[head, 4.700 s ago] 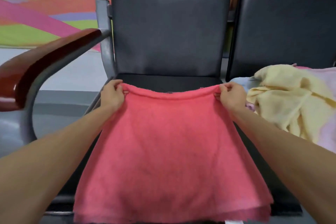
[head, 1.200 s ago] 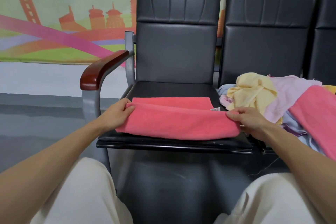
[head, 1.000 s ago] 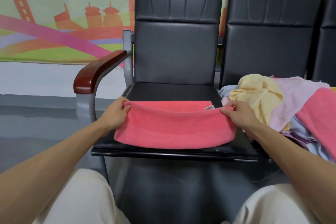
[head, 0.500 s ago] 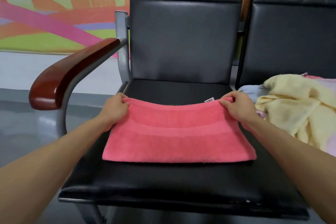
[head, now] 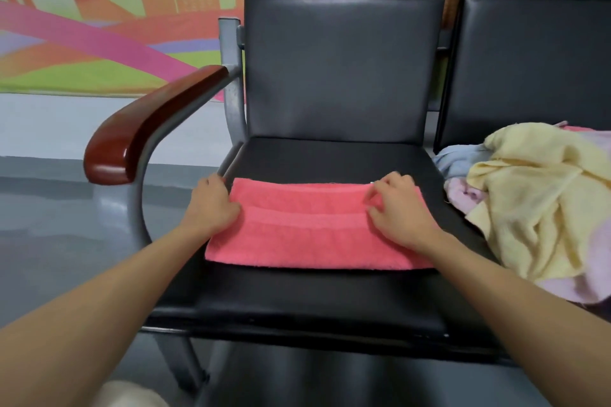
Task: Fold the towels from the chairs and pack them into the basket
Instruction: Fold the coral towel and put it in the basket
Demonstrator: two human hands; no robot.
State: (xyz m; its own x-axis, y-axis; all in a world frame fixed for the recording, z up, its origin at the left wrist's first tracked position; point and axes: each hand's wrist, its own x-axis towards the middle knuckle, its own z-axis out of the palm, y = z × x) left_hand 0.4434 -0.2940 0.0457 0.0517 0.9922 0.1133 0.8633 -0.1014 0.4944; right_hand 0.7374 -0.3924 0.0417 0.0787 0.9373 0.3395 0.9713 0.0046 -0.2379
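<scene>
**While the pink towel (head: 314, 231) lies folded on the seat, both hands work its ends**

Since the towel already lies as a flat, layered band across the middle of the black chair seat (head: 330, 297), the step in hand looks like finishing one fold, with the far edge being squared up before the next.

The left hand (head: 211, 205) is at the towel's left end. Its fingers curl round that edge and the thumb lies over the top layer, so it grips the cloth. The right hand (head: 400, 211) sits on top of the towel near the far right corner, fingers bent and tips down on the fabric. Whether it pinches a layer or only presses cannot be told from this view.

On the next seat to the right, just beside the pink towel but not touching it, is a loose heap of unfolded towels: a yellow towel (head: 535, 198) on top, with lilac and pale blue cloth under it. The basket is not in view.

By my judgement the task is early, with one towel partly folded and none packed. The next move probably calls for bringing one short end over to the other to halve the long band. The edges must line up and the layers stay flat, as soft terry tends to slide and bunch.
</scene>
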